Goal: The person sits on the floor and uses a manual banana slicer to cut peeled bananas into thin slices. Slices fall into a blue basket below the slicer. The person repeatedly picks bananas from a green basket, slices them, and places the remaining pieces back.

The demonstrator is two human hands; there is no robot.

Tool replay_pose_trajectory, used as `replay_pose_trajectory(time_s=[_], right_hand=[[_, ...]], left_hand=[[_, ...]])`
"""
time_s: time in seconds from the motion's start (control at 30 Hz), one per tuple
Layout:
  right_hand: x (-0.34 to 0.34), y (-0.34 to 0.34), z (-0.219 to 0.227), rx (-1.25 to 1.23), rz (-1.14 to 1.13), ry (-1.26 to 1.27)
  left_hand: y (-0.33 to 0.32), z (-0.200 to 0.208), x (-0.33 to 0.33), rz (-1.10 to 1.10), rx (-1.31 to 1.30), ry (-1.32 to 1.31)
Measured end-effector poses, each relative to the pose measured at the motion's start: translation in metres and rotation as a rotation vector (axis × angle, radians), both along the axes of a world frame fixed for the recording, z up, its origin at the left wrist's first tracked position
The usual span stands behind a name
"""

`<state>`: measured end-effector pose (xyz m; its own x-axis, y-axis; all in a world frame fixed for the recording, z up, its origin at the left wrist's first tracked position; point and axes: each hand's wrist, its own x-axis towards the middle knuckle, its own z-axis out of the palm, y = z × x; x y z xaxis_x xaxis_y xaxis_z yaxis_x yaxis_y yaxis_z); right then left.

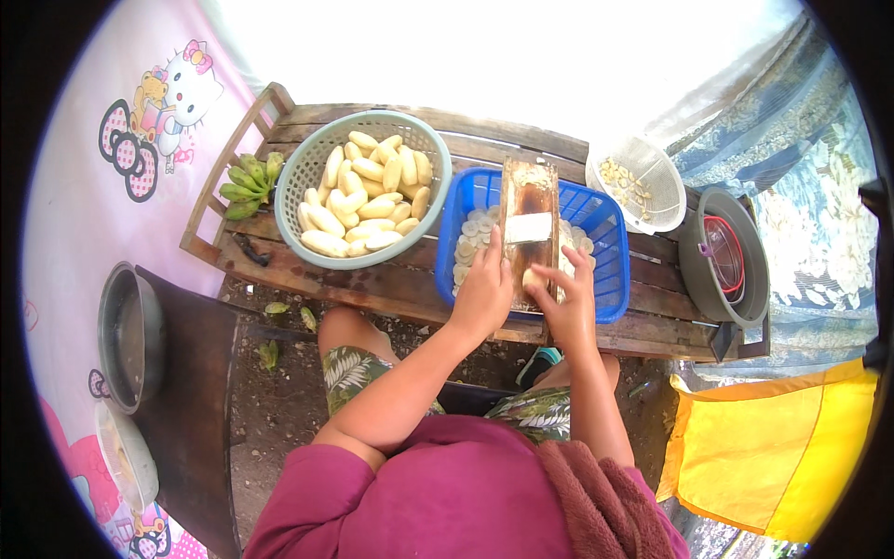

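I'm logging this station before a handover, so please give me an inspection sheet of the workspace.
Surface: slatted wooden bench.
Job's things: wooden board across a blue basket containing pale slices; peeled bananas in a grey-green colander.
Clutter: green bananas at the bench's left end; white colander and grey basin toward the right.
Grip: left hand at the board's left edge, exact hold unclear; right hand holds a pale piece at the board.
Cables: nothing seen.
Surroundings: printed pink sheet left, yellow cloth right, earthen ground below.
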<state>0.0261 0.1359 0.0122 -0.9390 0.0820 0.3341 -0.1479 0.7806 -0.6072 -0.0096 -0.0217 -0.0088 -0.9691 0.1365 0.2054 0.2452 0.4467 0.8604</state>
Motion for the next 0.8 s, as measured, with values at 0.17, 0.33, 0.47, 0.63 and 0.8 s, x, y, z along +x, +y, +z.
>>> replay_pose_trajectory(time_s=[0.17, 0.33, 0.47, 0.63, 0.8], right_hand=[[-0.069, 0.009, -0.004, 0.064, -0.059, 0.102], [-0.112, 0.011, -0.001, 0.042, -0.082, 0.098], [-0.025, 0.0, -0.002, 0.03, -0.055, 0.026], [-0.024, -0.001, -0.005, 0.023, -0.064, 0.05], [-0.116, 0.01, 0.0, -0.015, -0.118, 0.075]], left_hand=[[0.0, -0.002, 0.002, -0.01, 0.018, 0.016], [-0.001, 0.004, 0.001, -0.008, -0.031, -0.015], [0.0, 0.001, 0.003, -0.002, -0.008, -0.014], [0.001, -0.004, 0.002, -0.013, -0.002, -0.018], [0.0, 0.003, 0.0, -0.009, -0.009, -0.033]])
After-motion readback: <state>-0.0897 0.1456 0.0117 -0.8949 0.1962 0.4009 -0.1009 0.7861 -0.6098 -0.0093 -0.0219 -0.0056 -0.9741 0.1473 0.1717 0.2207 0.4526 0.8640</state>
